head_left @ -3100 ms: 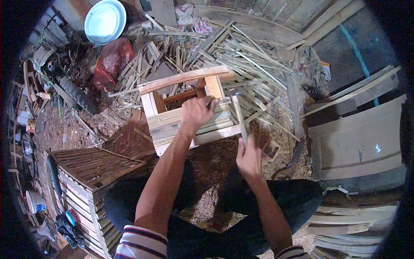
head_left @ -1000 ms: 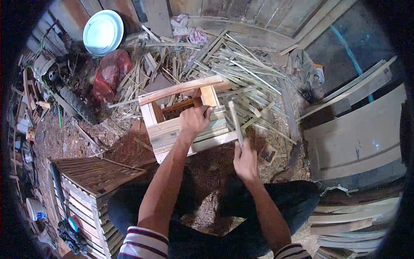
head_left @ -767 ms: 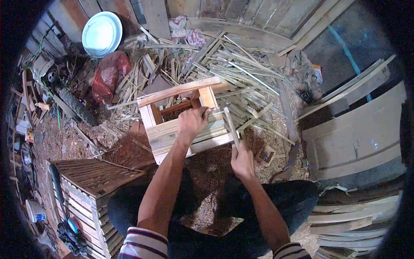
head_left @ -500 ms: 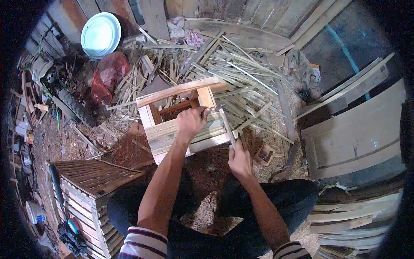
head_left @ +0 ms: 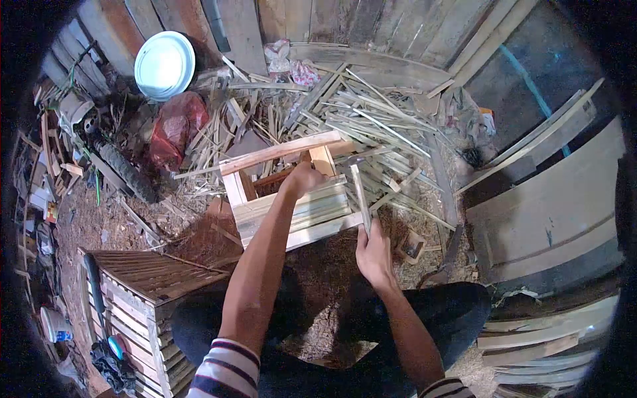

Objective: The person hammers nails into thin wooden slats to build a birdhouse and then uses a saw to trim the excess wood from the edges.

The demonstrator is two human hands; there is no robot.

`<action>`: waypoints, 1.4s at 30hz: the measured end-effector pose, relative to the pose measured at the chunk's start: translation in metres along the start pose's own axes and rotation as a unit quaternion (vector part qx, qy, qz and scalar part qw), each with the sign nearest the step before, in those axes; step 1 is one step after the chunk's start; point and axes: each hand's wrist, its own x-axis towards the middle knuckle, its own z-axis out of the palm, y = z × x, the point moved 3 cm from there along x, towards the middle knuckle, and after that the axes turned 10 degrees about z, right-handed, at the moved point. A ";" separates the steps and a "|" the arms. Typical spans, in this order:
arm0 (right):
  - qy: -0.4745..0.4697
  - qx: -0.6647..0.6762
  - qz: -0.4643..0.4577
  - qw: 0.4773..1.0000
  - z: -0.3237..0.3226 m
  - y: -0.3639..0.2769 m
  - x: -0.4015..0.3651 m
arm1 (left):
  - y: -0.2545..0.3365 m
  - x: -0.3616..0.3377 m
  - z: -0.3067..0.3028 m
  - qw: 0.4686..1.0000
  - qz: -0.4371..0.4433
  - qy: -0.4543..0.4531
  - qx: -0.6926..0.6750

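Observation:
A wooden slatted frame point(head_left: 298, 222) stands in front of my knees, its upper side partly open. Over its right part, near the inner edge of the top slats, is my left hand point(head_left: 306, 179); its fingers are bent and blurred, and what they hold, if anything, is hidden. My right hand point(head_left: 375, 252) is wrapped round the wooden handle of a hammer point(head_left: 360, 192), just right of the frame. The hammer's head points up and lies beyond the frame's right end.
Thin wood strips point(head_left: 371, 113) lie heaped behind the frame. A slatted crate point(head_left: 156, 275) stands at the left, with a white basin point(head_left: 164, 65) and a red bag point(head_left: 178, 129) farther back. A small wooden box point(head_left: 413, 247) and stacked boards point(head_left: 551, 338) are on the right.
The hammer and my right hand have moved right, away from the frame's end. My left hand has shifted slightly right and up. The whole view has shifted a little.

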 end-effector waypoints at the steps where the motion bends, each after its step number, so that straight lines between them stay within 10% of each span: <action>1: -0.010 -0.003 0.020 1.000 -0.002 0.001 0.000 | 0.007 0.000 0.000 1.000 -0.012 -0.024 0.000; 16: -0.044 -0.041 -0.001 0.998 0.004 0.010 -0.002 | -0.023 0.015 0.002 0.987 0.108 -0.087 -0.077; 42: -0.042 -0.041 0.037 0.998 0.006 0.015 0.004 | -0.005 0.004 0.001 0.992 0.057 -0.038 -0.104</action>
